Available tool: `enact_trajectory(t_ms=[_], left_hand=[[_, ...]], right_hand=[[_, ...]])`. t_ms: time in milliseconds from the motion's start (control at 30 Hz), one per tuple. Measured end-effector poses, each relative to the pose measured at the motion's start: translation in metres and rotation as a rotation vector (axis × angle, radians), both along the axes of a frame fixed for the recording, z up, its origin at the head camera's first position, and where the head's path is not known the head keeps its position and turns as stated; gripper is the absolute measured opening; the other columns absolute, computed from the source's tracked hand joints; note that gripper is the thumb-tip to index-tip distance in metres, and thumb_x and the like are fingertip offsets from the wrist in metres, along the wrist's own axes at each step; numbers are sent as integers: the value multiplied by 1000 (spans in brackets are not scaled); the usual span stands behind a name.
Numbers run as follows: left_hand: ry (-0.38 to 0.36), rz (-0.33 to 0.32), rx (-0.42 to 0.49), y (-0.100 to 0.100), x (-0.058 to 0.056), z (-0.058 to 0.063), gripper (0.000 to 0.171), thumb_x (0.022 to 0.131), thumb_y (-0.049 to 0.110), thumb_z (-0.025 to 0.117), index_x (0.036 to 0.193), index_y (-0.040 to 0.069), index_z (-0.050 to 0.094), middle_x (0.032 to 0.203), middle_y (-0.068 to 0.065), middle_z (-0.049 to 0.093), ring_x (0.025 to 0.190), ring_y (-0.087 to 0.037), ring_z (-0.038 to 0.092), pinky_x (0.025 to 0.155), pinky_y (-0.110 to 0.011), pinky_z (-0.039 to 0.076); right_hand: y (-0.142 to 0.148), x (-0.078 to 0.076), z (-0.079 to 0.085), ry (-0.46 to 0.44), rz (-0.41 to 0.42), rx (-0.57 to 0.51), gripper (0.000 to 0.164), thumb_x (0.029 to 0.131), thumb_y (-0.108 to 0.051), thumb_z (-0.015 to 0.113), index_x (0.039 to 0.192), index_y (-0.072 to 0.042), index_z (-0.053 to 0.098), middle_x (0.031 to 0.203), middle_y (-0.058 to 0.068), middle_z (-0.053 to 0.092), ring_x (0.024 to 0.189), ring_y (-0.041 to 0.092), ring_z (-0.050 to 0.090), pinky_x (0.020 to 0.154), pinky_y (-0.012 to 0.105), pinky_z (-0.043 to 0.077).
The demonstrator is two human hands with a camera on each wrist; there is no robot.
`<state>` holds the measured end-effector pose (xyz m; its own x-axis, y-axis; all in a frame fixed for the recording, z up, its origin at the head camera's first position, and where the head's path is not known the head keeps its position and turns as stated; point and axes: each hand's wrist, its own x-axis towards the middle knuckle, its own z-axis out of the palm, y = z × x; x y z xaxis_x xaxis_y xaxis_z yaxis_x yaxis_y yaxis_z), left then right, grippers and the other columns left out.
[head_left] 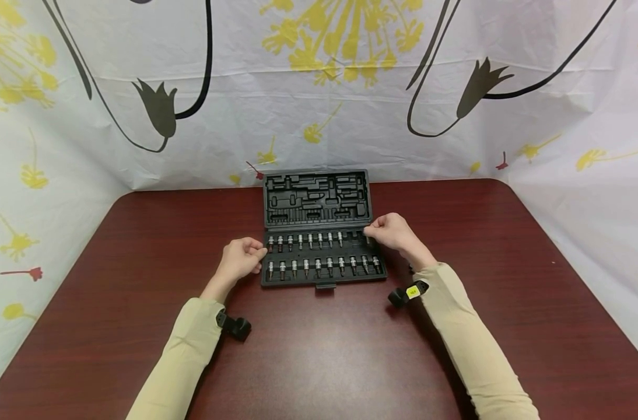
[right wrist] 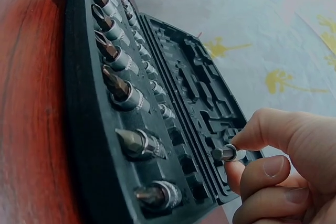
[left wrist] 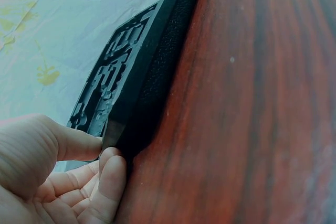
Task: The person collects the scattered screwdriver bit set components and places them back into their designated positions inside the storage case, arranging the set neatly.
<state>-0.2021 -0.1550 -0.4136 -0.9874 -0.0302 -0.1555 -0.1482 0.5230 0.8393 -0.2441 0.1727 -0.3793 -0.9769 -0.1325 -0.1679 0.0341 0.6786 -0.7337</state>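
A black plastic case (head_left: 293, 284) lies unfolded on the table, its moulded lid (head_left: 317, 198) laid back behind the base. Two rows of silver bit sockets (head_left: 318, 268) fill most of the base. Several slots (right wrist: 184, 163) at the right end of the back row hold nothing. My left hand (head_left: 240, 256) pinches the left edge of the base between thumb and fingers. Over the back right corner, my right hand (head_left: 393, 232) holds a single hex bit socket (right wrist: 227, 153) between thumb and index finger, its tip pointing out from the fingertips.
The dark red wooden table (head_left: 319, 350) extends to both sides and in front of the case. A white cloth with yellow and grey flower prints (head_left: 319, 116) hangs right behind the table's back edge. Each wrist wears a black camera (head_left: 237, 328) on a strap.
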Motion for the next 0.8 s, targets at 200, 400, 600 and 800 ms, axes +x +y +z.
enact_trajectory(t_ms=[200, 400, 600, 800], left_hand=[[-5, -3, 0, 0, 0, 1, 17, 90, 9, 62, 100, -5, 62, 77, -13, 65, 51, -9, 59, 50, -26, 55], [-8, -4, -4, -1, 0, 0, 18, 90, 10, 61, 101, -4, 62, 77, -12, 65, 51, -10, 59, 50, -27, 55], [-12, -4, -2, -1, 0, 0, 18, 90, 10, 61, 102, -4, 62, 78, -13, 65, 51, -10, 59, 50, -27, 55], [-10, -5, -2, -1, 0, 0, 18, 90, 10, 61, 101, -4, 62, 77, -12, 65, 51, -10, 59, 50, -27, 54]], right_hand=[[-4, -2, 0, 7, -8, -4, 19, 82, -14, 58, 79, 2, 66, 53, -8, 44, 52, 9, 36, 52, 23, 33], [-9, -3, -1, -4, 5, -6, 18, 83, -15, 58, 78, 1, 65, 54, -7, 44, 51, 9, 36, 51, 23, 33], [-12, -5, -4, 1, 12, 1, 18, 83, -15, 58, 72, -2, 62, 52, -8, 42, 49, 8, 34, 52, 23, 32], [-15, -7, -4, 0, 29, 9, 24, 86, -15, 59, 64, -4, 56, 50, -6, 38, 47, 9, 30, 58, 25, 35]])
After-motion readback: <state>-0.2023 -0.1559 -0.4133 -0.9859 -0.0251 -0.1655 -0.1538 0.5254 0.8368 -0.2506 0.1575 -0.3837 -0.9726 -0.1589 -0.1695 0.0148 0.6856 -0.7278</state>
